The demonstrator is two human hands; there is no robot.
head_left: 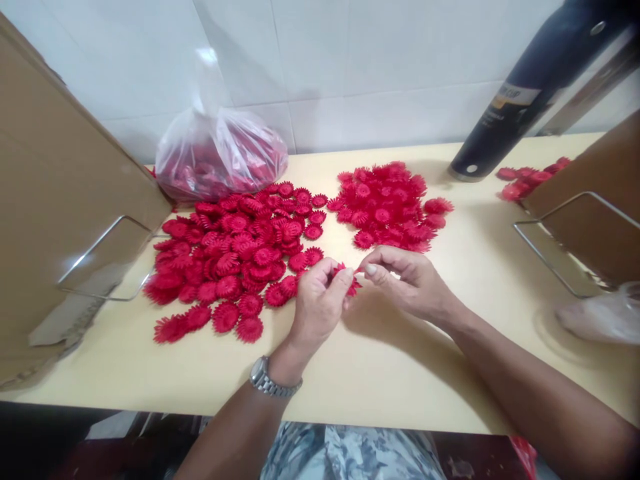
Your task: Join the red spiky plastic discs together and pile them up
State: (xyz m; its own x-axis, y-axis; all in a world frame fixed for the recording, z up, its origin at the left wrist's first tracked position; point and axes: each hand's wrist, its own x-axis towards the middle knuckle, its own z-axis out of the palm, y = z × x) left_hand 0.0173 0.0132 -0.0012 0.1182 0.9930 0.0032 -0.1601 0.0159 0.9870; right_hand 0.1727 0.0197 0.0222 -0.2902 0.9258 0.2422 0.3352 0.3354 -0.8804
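Observation:
A red artificial flower (354,285) with pointed petals is pinched between thumb and fingers of my left hand (321,297), which wears a metal watch at the wrist. My right hand (407,283) pinches one petal at the flower's right edge between thumb and forefinger. Both hands are just above the table, in front of two heaps. To the left spreads a large pile of red flower discs (240,247). Behind my hands lies a smaller pile of red flowers (385,203), with petals that look more spread. My fingers partly cover the held flower.
A tied clear bag (225,157) of red pieces stands against the tiled wall. A dark blue tumbler (505,113) stands at the back right. Cardboard (60,180) with a metal wire holder flanks the left; another cardboard piece (590,200) flanks the right, near a clear plastic bag (603,317).

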